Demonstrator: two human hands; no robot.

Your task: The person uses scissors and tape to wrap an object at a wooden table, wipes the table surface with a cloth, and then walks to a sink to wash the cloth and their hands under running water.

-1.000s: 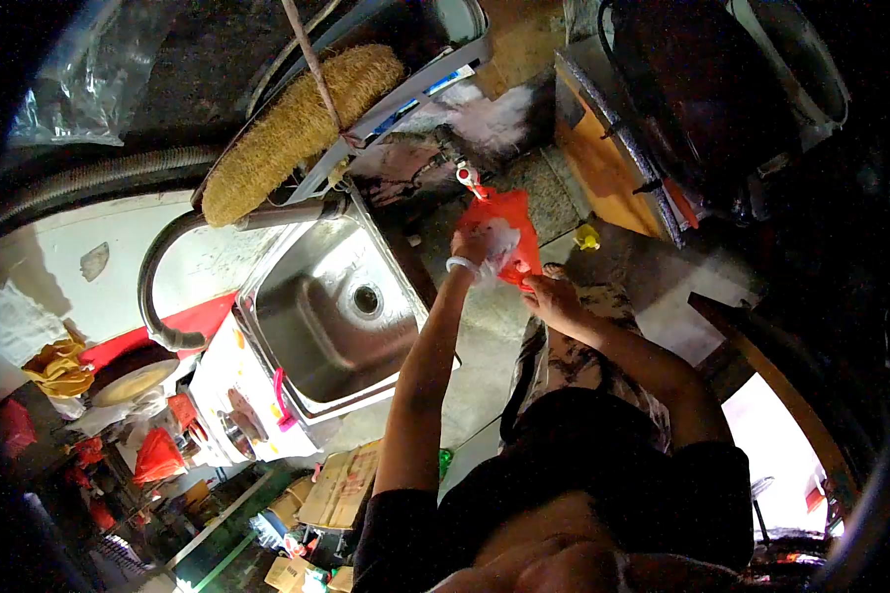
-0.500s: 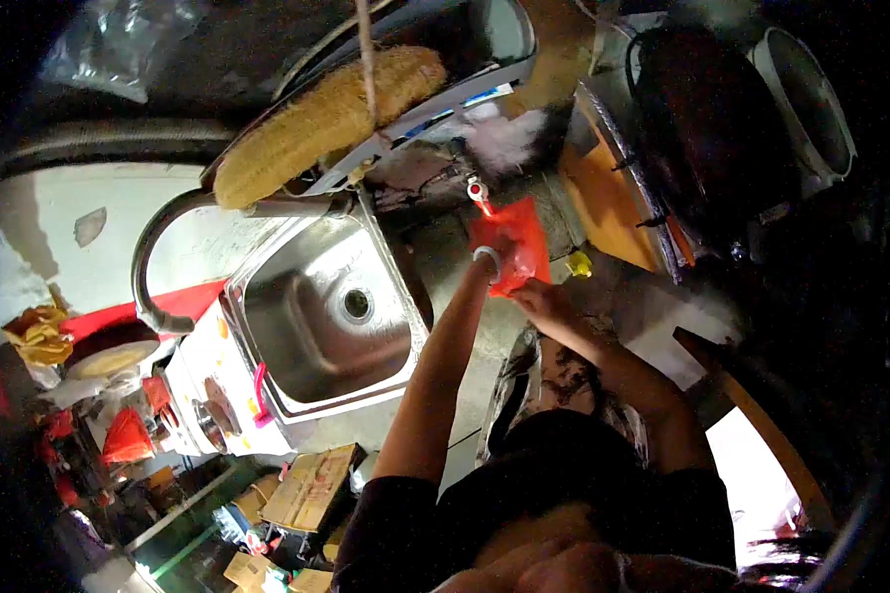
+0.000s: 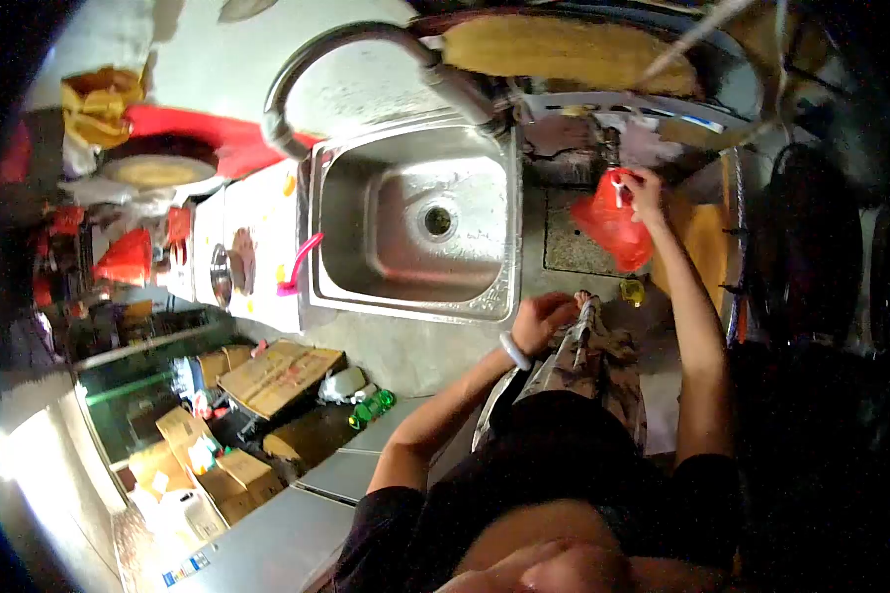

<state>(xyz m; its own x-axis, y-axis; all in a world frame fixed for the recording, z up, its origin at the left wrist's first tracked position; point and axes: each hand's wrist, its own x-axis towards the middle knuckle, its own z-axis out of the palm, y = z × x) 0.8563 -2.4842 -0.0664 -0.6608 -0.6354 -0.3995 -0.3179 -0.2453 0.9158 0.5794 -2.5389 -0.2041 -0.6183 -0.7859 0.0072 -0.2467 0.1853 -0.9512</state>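
Observation:
A red plastic bag (image 3: 618, 229) hangs just below the wall tap, over the grey floor right of the sink. My right hand (image 3: 646, 195) is closed at the bag's upper edge, right beside the tap, with the thumb and fingers pinching the red plastic. Part of the tap is hidden by the bag and fingers. My left hand (image 3: 546, 322), with a pale band at the wrist, is near my knee below the sink's right corner. Its fingers are loosely bent and apart, and nothing shows in them.
A steel sink (image 3: 381, 232) with a curved grey pipe (image 3: 287, 74) stands left of the bag. A yellow object (image 3: 633, 292) lies on the floor below the bag. Cardboard boxes (image 3: 282, 376) and a green bottle (image 3: 373, 408) are at lower left.
My left hand has come out of the red bag and moved down toward my knee. My right hand has moved up to the bag's top by the tap. The view has turned left.

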